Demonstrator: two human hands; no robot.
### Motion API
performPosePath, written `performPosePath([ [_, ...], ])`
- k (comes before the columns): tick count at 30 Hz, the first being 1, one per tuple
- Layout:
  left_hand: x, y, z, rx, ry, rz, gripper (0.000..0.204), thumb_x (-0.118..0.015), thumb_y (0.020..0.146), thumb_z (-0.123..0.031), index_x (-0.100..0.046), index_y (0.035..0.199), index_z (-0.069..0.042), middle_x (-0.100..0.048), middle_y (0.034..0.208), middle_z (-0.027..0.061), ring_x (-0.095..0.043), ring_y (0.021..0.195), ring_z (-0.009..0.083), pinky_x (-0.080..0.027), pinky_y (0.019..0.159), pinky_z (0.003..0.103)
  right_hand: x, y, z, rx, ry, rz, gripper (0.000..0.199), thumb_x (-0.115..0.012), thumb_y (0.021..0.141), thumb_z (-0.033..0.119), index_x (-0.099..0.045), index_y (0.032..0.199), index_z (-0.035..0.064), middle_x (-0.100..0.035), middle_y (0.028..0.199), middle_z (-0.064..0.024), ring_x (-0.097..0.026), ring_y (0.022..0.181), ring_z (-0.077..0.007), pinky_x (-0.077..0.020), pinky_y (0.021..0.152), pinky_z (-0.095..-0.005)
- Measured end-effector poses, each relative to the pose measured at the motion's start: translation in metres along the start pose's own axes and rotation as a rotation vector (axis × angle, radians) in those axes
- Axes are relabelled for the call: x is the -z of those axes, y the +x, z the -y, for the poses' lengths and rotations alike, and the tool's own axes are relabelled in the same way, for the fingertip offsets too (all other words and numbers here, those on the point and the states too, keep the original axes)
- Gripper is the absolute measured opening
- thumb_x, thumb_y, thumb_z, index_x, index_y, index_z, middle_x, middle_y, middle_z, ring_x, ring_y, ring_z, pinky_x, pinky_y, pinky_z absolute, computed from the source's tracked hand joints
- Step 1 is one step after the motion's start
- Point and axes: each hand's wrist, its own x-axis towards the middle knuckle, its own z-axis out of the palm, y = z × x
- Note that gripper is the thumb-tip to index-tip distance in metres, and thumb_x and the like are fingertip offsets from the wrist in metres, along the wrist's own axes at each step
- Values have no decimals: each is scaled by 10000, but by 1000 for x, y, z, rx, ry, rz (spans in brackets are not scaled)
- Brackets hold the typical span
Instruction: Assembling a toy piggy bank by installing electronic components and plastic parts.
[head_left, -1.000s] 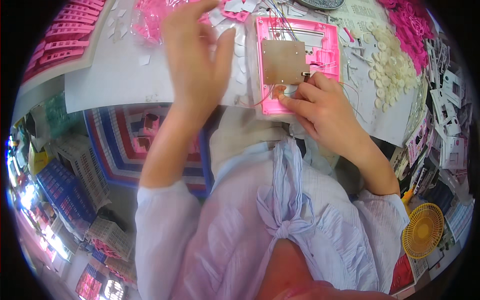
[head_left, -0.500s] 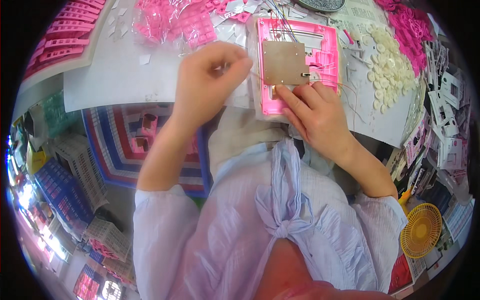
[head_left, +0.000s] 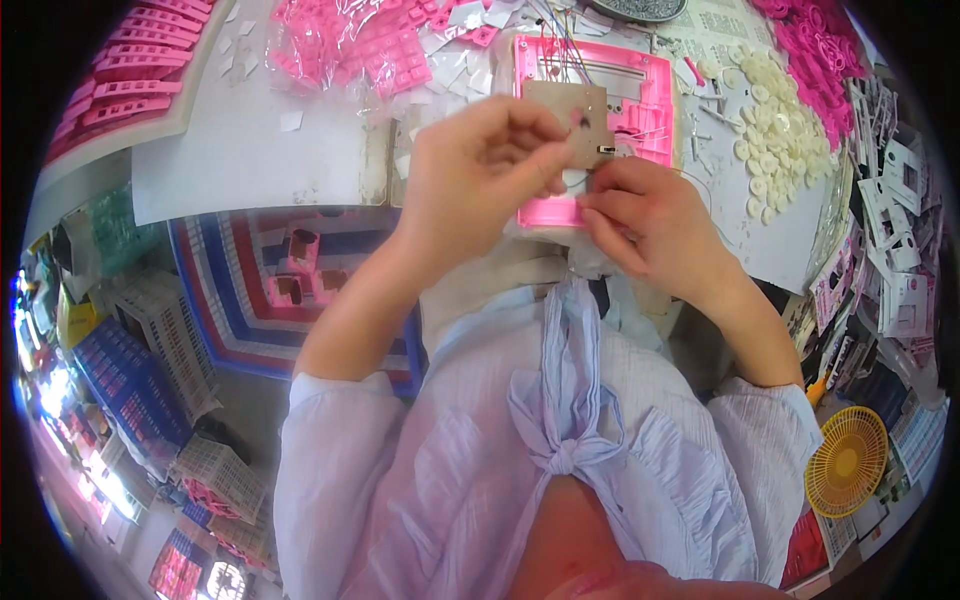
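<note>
While both hands meet at the near edge of the white worktable (head_left: 250, 160), the work sits between them: a pink plastic frame (head_left: 640, 100) with a brown circuit board (head_left: 570, 120) lying on its left half. Left hand (head_left: 480, 175) is curled, thumb and forefinger pinched together at the board's lower edge; something small may be held there, but I cannot tell what. Right hand (head_left: 650, 220) rests on the frame's lower right part, fingers bent and pressed against it, fingertips just beside those of the left hand; whether it grips anything is hidden. Thin wires (head_left: 560, 35) run from the board's top toward the far side of the table.

Around the work: a clear bag of pink plastic parts (head_left: 350, 45) to the left of the frame; a spread of cream round discs (head_left: 775, 130) to its right; a heap of pink rings (head_left: 815, 50) at the far right corner; stacked pink strips in a tray (head_left: 130, 70) at far left. A yellow fan (head_left: 845, 460) lies low on the right. A striped blue and red bag (head_left: 250, 280) sits under the table edge at left.
</note>
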Motion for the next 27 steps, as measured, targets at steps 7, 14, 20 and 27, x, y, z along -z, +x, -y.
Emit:
performPosePath([
  [7,-12,-8,-7,-194,357,126,113,-701,919,6,-699,1028,36,-726,886,63,-673,751,87,-542,676,225,21,11,9,-152,497,-335,289,-772,798,45,-715,1080,23,-712,999,-98,-694,858,-267,-551,765,-323],
  [14,-26,1,-10,-252,589,248,109,-715,896,-9,-702,1004,6,-708,859,65,-675,734,115,-531,651,256,39,-11,-1,-47,73,-144,284,-760,780,61,-673,1049,32,-678,977,-96,-653,889,-279,-541,758,-365],
  [20,-48,-4,10,-545,758,294,272,-742,830,-48,-644,1083,-52,-648,990,132,-653,846,323,-542,694,402,34,-39,9,-62,-218,-94,230,-735,732,61,-642,941,48,-628,928,-63,-596,892,-272,-533,702,-370],
  [27,-41,-10,29,-649,879,338,256,-766,792,-70,-660,1024,-52,-648,960,102,-641,829,294,-528,694,401,36,-36,22,-54,-437,107,158,-669,748,97,-672,896,41,-632,906,-79,-599,980,-245,-553,629,-340],
])
